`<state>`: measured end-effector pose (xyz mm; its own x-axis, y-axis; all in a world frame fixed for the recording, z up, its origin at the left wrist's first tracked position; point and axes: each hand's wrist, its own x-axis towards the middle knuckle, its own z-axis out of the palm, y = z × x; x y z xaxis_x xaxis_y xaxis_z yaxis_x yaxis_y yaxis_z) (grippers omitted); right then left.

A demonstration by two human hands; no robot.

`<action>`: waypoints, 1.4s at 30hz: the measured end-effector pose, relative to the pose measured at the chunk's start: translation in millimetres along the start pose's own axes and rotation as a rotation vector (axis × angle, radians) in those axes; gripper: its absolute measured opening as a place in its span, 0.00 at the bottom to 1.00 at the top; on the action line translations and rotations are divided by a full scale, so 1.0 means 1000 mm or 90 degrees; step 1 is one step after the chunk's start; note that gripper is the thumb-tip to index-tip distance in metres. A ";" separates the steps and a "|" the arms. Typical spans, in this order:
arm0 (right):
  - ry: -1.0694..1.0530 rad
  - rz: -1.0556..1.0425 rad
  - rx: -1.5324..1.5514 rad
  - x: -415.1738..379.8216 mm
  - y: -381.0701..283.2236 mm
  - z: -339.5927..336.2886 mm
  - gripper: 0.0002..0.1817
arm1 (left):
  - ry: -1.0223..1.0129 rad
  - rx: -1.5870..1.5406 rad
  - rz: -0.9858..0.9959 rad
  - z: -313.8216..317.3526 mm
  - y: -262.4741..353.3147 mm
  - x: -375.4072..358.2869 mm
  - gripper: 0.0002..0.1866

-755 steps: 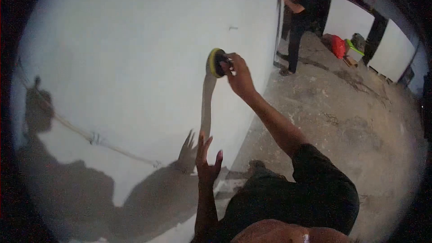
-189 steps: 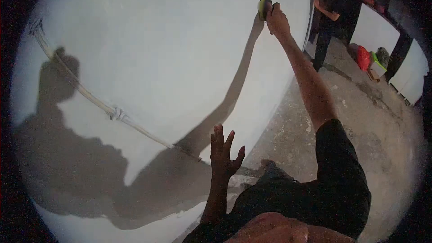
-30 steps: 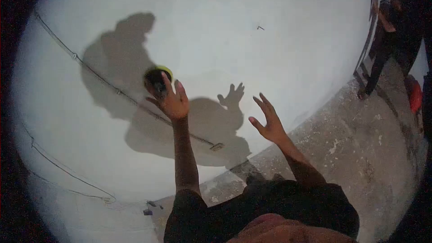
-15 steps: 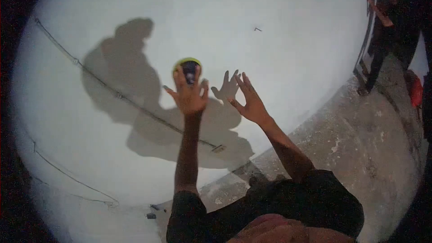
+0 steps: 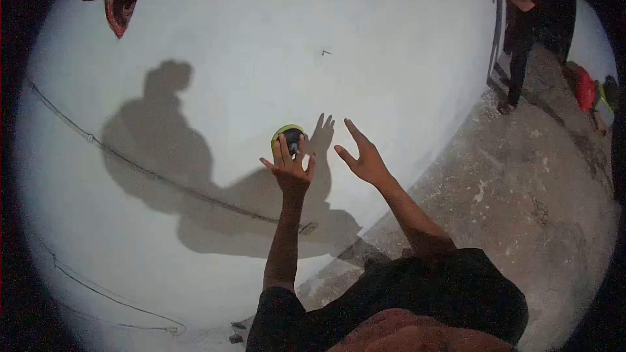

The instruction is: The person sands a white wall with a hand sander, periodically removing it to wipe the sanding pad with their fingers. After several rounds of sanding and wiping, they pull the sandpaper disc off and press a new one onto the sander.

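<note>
Much open wall [image 5: 261, 78] above pad [image 5: 291, 137]

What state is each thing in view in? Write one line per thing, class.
Round disc: at the wall, partly covered
Left grip: fingers spread over the disc, hold unclear
Right grip: open, holding nothing
Cord: strung slantwise along the wall
Winged decoration: partly out of view
Red bundle: resting on the floor
Co-worker: standing

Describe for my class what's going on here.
A person works at a white wall. The left hand, fingers spread, lies over a round black pad with a yellow-green rim. The right hand is raised beside it, open and holding nothing. Farther along, another person stands with an arm raised.
</note>
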<state>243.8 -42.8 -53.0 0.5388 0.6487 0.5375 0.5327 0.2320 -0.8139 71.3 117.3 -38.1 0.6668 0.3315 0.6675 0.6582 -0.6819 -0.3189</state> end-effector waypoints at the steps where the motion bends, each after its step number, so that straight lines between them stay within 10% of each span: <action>1: 0.001 -0.004 -0.003 0.002 -0.002 -0.009 0.41 | 0.001 0.011 0.000 -0.012 0.002 0.012 0.32; 9: 0.007 0.072 0.061 -0.005 0.008 -0.023 0.40 | 0.235 0.082 -0.106 -0.093 -0.021 0.164 0.31; 14: 0.019 0.112 0.058 -0.021 0.011 -0.030 0.39 | -0.060 0.024 0.084 -0.013 0.037 0.111 0.31; 25: 0.014 0.144 0.071 -0.026 0.003 -0.058 0.40 | 0.212 0.022 0.127 -0.083 0.028 0.214 0.25; 35: 0.038 0.128 0.067 -0.033 0.006 -0.071 0.39 | 0.060 0.021 0.276 -0.054 0.033 0.183 0.24; 42: 0.034 0.131 0.052 -0.015 0.008 -0.055 0.38 | 0.202 -0.046 0.209 -0.068 0.009 0.225 0.21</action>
<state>276.0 -90.7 -55.4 0.6662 0.6492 0.3671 0.3537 0.1583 -0.9218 203.1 141.5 154.5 0.6885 -0.1186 0.7155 0.3964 -0.7646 -0.5082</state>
